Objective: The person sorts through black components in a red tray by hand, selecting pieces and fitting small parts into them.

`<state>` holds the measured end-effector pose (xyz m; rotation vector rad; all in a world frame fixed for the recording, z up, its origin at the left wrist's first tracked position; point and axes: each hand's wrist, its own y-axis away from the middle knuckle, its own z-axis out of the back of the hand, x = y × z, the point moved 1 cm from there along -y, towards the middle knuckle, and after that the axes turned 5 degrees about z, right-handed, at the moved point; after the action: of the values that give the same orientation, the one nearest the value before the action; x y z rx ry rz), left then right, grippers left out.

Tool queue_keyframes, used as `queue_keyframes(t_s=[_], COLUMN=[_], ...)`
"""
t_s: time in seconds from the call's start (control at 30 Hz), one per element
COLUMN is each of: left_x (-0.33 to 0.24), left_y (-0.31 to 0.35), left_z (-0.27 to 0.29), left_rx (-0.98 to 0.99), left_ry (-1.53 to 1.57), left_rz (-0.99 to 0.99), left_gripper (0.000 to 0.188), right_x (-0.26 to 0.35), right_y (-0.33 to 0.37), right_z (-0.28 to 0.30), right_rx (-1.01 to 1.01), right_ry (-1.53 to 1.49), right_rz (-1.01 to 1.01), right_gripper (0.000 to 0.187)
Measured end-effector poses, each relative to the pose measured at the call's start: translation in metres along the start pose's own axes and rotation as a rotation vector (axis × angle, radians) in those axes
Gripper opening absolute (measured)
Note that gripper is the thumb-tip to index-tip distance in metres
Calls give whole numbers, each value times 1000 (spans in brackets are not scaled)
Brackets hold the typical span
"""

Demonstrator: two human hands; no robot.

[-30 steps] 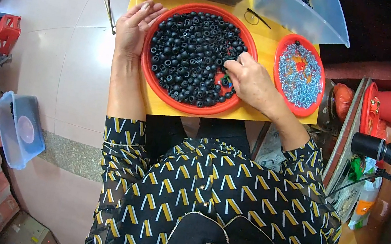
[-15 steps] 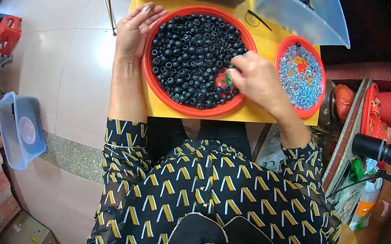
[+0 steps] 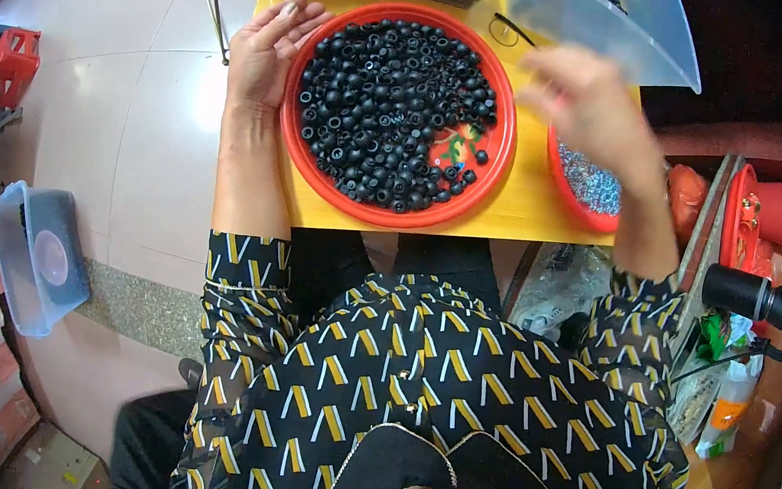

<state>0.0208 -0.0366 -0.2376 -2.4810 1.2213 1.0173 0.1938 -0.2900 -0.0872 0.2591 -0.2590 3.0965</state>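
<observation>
Touching the large tray (image 3: 395, 217), your left hand (image 3: 267, 46) spreads loose fingers (image 3: 315, 14); I cannot tell the grip of your blurred right hand (image 3: 583, 96).

Hands (image 3: 266, 52) well apart, right one (image 3: 582, 99) blurred

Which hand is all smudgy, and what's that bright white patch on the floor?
In the head view, the right hand is blurred, while the left hand looks sharper; in the same head view, the patch looks like light glaring off the shiny floor.

Head-worn fisheye, looking straight down, near
</observation>
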Motion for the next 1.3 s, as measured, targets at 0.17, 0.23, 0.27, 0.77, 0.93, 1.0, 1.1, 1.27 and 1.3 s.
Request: queue_keyframes(t_s=[0.17,0.23,0.27,0.77,0.93,1.0,1.1,1.27,1.3], left_x=[0,0,0,0,0,0,0,-2,-1], left_y=[-2,-1,0,-2,-1,-1,-2,5,7], left_z=[-9,-12,-14,-8,-10,-10,-12,-5,3], left_rx=[27,25,21,37,18,21,34,11,5], left_ry=[6,5,1,11,-2,4,-11,5,10], left_rz=[7,1,0,-13,-8,-7,-4,-7,-12], left_gripper=[30,30,30,28,28,27,27,25,25], right_x=[60,62,63,98,103,100,90,49,29], right_y=[21,26,24,14,5,4,6,-2,-10], right_z=[-52,-67,-70,-62,-69,-70,-71,-22,-9], right_rx=[287,238,266,140,299,302,280,-199,-268], right_ry=[-174,-95,-48,-281,-147,-144,-129,-177,-73], right_rz=[62,21,-19,90,8,-1,-37,-73,-67], right_gripper=[12,17,17,24,14,13,11,15,17])
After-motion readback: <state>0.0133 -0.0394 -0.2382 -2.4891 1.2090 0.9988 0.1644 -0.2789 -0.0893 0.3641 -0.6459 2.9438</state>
